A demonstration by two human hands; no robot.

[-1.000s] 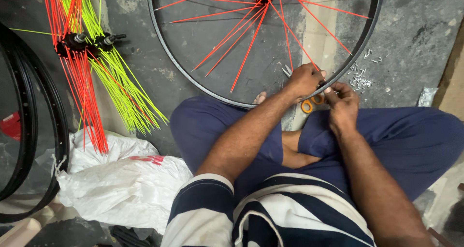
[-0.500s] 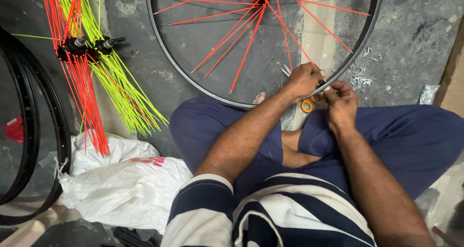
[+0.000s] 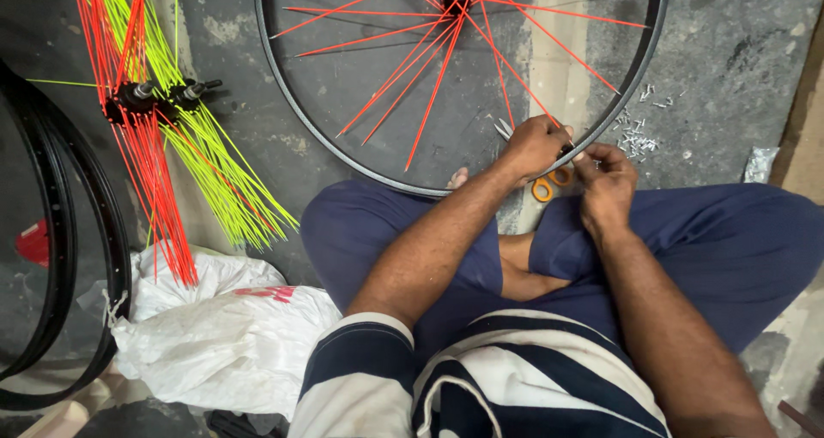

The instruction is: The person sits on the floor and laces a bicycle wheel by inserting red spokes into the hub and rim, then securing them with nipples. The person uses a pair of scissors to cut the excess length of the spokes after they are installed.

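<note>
Seated cross-legged on the floor point(image 3: 730, 69), the person works at the near edge of the black wheel rim point(image 3: 360, 168). The left hand point(image 3: 534, 146) is closed around the rim; the right hand point(image 3: 608, 176) pinches something small against it (too small to identify). Steady the rim firmly. Beyond lie small metal pieces point(image 3: 639, 133) and red spokes point(image 3: 446, 60).

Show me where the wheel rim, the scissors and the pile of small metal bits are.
wheel rim point(image 3: 313, 138), head view, on its black left arc.
scissors point(image 3: 542, 189), head view, on an orange handle loop.
pile of small metal bits point(image 3: 637, 136), head view, on its middle.
</note>
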